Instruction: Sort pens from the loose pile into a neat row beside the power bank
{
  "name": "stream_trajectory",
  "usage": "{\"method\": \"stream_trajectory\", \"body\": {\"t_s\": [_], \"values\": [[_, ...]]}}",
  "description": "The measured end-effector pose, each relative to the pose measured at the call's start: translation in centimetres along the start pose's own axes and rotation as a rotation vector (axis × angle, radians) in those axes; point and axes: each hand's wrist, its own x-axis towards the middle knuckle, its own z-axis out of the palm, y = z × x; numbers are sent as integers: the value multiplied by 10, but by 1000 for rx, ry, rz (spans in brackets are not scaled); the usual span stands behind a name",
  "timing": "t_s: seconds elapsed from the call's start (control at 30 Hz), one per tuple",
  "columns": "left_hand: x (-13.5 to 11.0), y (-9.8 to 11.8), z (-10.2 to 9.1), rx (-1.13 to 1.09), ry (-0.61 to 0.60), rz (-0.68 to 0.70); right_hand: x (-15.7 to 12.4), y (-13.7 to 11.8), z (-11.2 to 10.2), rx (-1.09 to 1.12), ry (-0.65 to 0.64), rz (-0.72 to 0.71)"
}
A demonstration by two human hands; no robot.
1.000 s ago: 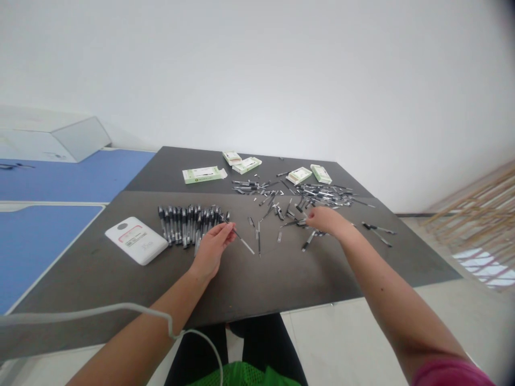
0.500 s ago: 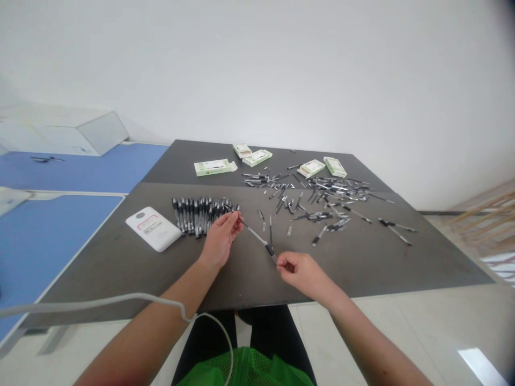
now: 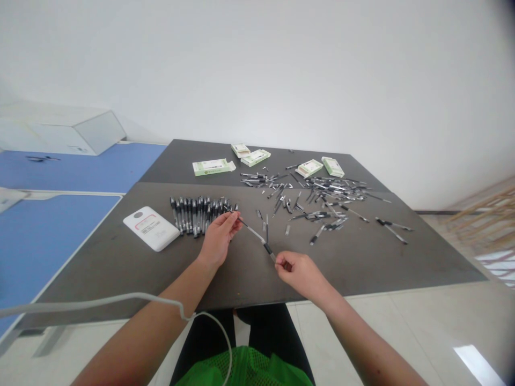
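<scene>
A slim pen [image 3: 267, 247] with a clear barrel and a black grip slants between my two hands above the dark table. At its far left end, which is thin and dark, my left hand [image 3: 217, 238] pinches it with closed fingers. The near right end, past the black grip, sits in the closed fingertips of my right hand [image 3: 298, 269]. My fingers hide both tips. Beyond my left hand lies a row of capped black pens [image 3: 195, 212], side by side. A thin dark refill-like stick [image 3: 267, 228] lies just behind the held pen.
Loose pens and pen parts [image 3: 333, 187] are scattered over the right half of the table [image 3: 362, 257]. Several green-and-white pen boxes [image 3: 213, 166] lie at the back. A white flat device [image 3: 151, 229] lies at left. A pale cable [image 3: 140, 296] crosses my left forearm.
Both hands keep their hold on the pen and hardly move. The whole view has shifted slightly, so the table's things appear a little further left.
</scene>
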Motion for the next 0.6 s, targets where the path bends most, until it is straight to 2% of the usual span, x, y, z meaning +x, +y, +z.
{"method": "stream_trajectory", "body": {"t_s": [0.2, 0.37, 0.43, 0.53, 0.6], "values": [[-1, 2, 1, 20, 0, 22, -1, 3, 4, -37, 40, 36], [-4, 4, 4, 124, -15, 38, -3, 6, 8, -53, 68, 3], [-9, 5, 9, 262, -103, 49, -4, 7, 10, -37, 94, -17], [-20, 6, 20, 465, -364, 34, -6, 9, 13, 42, 161, -37], [-24, 6, 28, 495, -529, -20, -8, 12, 14, 140, 229, -20]]}}
